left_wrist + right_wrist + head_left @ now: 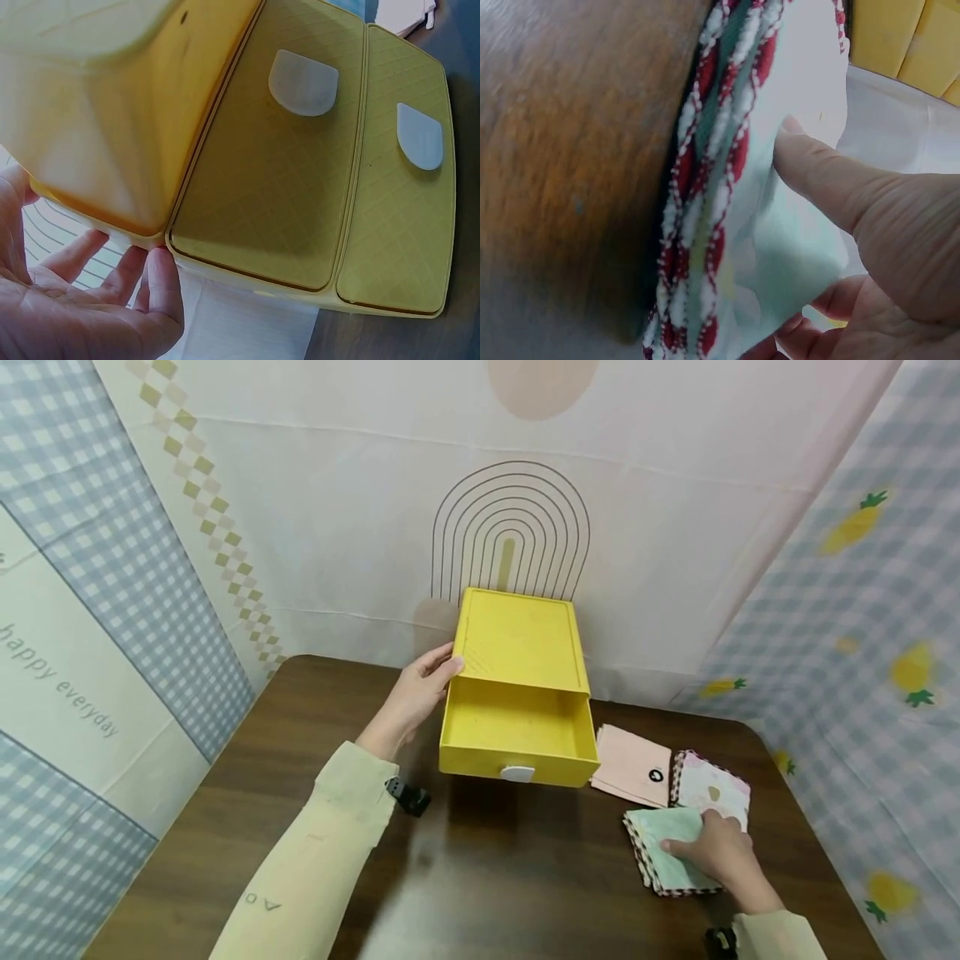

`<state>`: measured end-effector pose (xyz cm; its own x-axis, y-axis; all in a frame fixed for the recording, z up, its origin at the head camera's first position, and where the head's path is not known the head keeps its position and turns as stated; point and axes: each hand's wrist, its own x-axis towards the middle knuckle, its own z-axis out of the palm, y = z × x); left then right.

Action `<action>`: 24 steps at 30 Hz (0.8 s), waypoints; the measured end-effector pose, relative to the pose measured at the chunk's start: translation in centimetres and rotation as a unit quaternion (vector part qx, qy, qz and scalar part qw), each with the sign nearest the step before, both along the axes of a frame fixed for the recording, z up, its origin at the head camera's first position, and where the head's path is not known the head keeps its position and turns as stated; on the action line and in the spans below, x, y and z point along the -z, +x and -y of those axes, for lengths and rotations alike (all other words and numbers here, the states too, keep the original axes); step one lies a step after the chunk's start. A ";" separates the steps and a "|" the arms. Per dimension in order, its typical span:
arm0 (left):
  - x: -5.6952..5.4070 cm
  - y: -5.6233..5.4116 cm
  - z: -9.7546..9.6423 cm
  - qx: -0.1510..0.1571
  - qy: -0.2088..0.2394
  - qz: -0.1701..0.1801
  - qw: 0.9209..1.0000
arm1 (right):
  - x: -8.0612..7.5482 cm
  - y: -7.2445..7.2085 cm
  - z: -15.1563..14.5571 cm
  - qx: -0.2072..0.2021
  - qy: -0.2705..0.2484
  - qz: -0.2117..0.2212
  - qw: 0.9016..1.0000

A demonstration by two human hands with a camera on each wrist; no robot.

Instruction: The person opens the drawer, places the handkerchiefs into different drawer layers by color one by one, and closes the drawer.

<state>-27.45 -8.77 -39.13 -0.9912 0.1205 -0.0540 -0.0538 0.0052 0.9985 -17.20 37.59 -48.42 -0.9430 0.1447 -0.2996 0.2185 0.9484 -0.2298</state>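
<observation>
A small yellow drawer cabinet [521,639] stands against the back wall, its top drawer [517,764] pulled out and bare inside. My left hand [412,697] grips the cabinet's upper left edge, thumb on top and fingers along the side. Two closed lower drawers [262,180] with white tabs show in the left wrist view. At the right, my right hand [720,852] pinches a folded mint-green cloth [660,835] with a red-and-white stitched border. In the right wrist view the thumb [817,161] lies on the cloth's face, with the other fingers curled at its far side.
Behind the green cloth lie a folded pink cloth [633,764] with a black round mark and a white-and-pink cloth [712,785] with a checked edge. All are on a dark brown wooden table [480,877]. Printed fabric [337,527] hangs around the table's back and sides.
</observation>
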 end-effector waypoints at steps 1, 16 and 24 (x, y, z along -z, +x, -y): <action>0.0 0.0 0.0 -0.002 -0.001 0.000 1.000 | -0.1 0.1 0.1 -0.001 -0.007 -0.001 1.000; -0.1 0.0 -0.3 -0.006 0.002 -0.004 1.000 | -5.0 1.2 0.3 -0.073 -0.098 -0.007 0.992; -0.3 0.1 -0.2 -0.004 0.002 -0.002 1.000 | -9.5 2.2 1.2 -0.056 -0.139 -0.158 0.976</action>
